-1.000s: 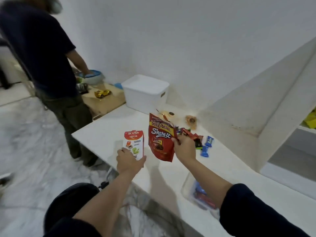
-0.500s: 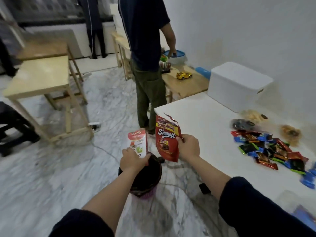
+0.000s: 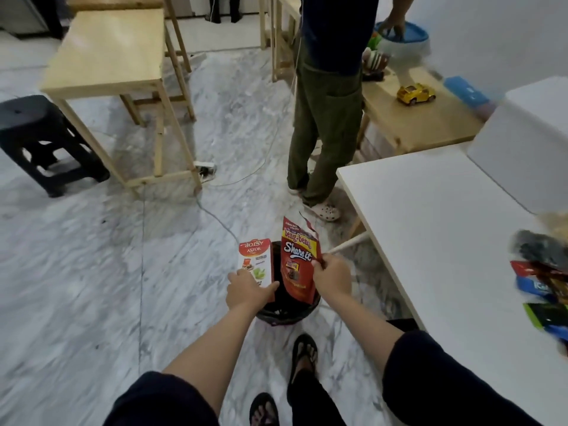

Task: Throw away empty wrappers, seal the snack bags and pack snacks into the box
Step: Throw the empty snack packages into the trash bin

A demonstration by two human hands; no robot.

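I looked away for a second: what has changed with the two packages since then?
Both hands carried them off the white table to above the black bin on the floor. Unchanged: the left hand grips the Astor box, the right hand pinches the torn Beng-Beng bag; nothing dropped yet.

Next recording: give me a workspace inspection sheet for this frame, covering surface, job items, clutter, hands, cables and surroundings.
Surface: white table, right, mostly bare.
Job's things: Astor box and torn red snack bag held over the black bin; white storage box on the table.
Clutter: loose wrapped snacks at the table's right edge.
Hands: left hand grips the box; right hand pinches the bag.
Cables: power strip and cord on the floor.
Surroundings: another person, wooden tables, black stool, yellow toy car.
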